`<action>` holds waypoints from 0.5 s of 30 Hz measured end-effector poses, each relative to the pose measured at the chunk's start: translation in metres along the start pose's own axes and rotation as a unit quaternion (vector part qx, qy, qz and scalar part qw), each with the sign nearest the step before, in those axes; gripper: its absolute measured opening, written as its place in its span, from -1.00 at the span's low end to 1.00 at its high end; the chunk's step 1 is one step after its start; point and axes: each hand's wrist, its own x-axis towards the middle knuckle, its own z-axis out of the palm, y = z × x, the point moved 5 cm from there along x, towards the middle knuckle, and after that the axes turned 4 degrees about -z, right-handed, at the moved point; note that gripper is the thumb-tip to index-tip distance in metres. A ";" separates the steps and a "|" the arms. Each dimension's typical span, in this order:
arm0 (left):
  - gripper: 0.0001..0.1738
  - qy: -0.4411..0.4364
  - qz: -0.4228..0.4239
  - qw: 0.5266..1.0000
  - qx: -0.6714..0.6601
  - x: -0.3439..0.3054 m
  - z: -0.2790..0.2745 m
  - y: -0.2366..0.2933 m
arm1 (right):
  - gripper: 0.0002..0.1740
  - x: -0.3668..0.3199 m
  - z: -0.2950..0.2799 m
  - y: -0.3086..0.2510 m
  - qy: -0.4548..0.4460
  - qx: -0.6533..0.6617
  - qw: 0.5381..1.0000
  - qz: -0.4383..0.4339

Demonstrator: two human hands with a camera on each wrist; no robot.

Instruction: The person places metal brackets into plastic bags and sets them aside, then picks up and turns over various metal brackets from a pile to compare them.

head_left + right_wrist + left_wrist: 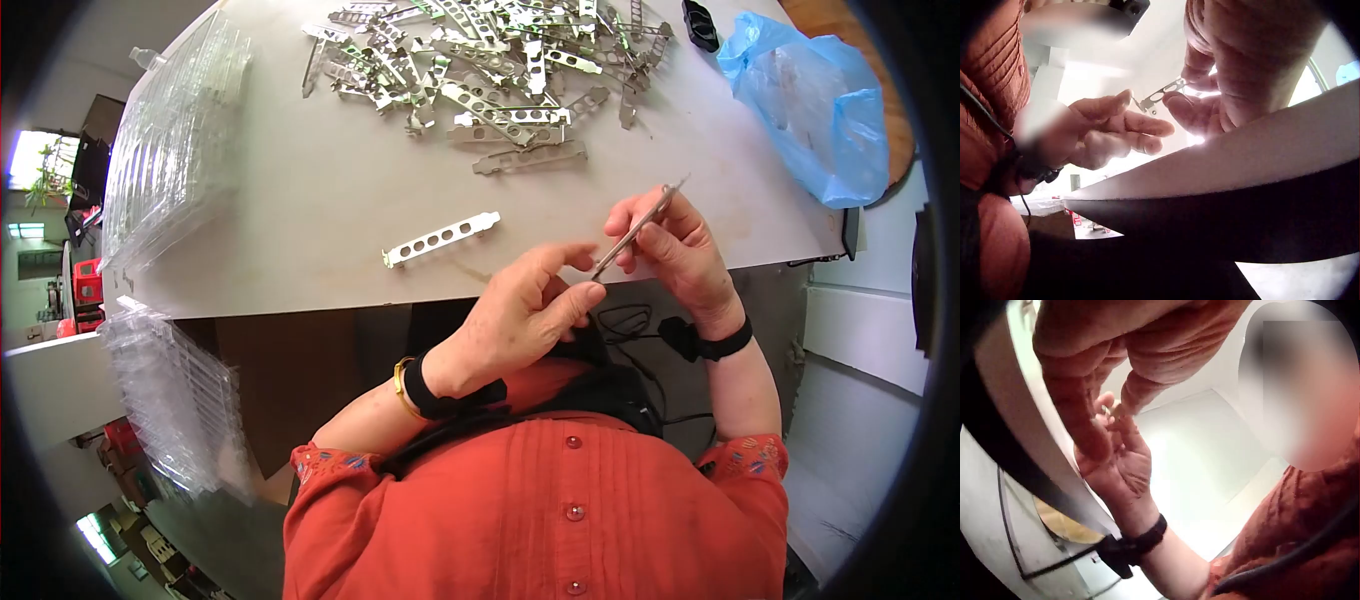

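The right hand [675,255] pinches a thin metal bracket [638,232] between thumb and fingers, slanting edge-on over the table's front edge. At its lower end is the left hand [530,305], its thumb tip close to the metal; whether they touch I cannot tell. In the right wrist view the bracket [1163,93] shows round holes, the left hand's fingers [1141,132] stretch below it and the right hand [1250,59] grips its other end. The left wrist view has the left hand [1147,344] in front, partly hiding the bracket. Another holed bracket [441,240] lies alone on the table.
Many metal brackets [490,70] lie heaped at the table's far side. Clear plastic trays [180,140] are stacked at the left, with more plastic [180,400] below the edge. A blue plastic bag [815,110] and a black object [700,25] sit at the right.
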 end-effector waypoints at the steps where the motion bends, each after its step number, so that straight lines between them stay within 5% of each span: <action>1: -0.61 0.001 -0.001 1.000 0.002 -0.003 -0.004 0.001 | -0.88 0.000 0.001 -0.001 0.019 0.029 0.999 0.019; 2: -0.61 0.100 0.100 0.973 0.185 -0.009 -0.018 0.015 | -0.89 0.000 0.000 0.000 0.039 0.057 0.997 0.038; 3: -0.60 0.192 0.196 0.893 0.358 -0.018 -0.029 0.029 | -0.89 -0.001 -0.001 0.001 0.040 0.059 0.997 0.036; 5: -0.64 0.302 0.263 0.803 0.441 -0.025 -0.057 0.033 | -0.90 -0.002 -0.009 0.004 0.042 0.061 0.997 0.034; 7: -0.71 0.324 0.259 0.722 0.554 -0.035 -0.072 0.039 | -0.90 -0.002 -0.014 0.008 0.047 0.071 0.996 0.028; 11: -0.80 0.291 0.214 0.708 0.607 -0.039 -0.081 0.030 | -0.91 -0.001 -0.015 0.012 0.059 0.081 0.995 0.028; 15: -0.83 0.304 0.254 0.681 0.616 -0.034 -0.081 0.026 | -0.92 0.001 -0.011 0.012 0.068 0.082 0.994 0.029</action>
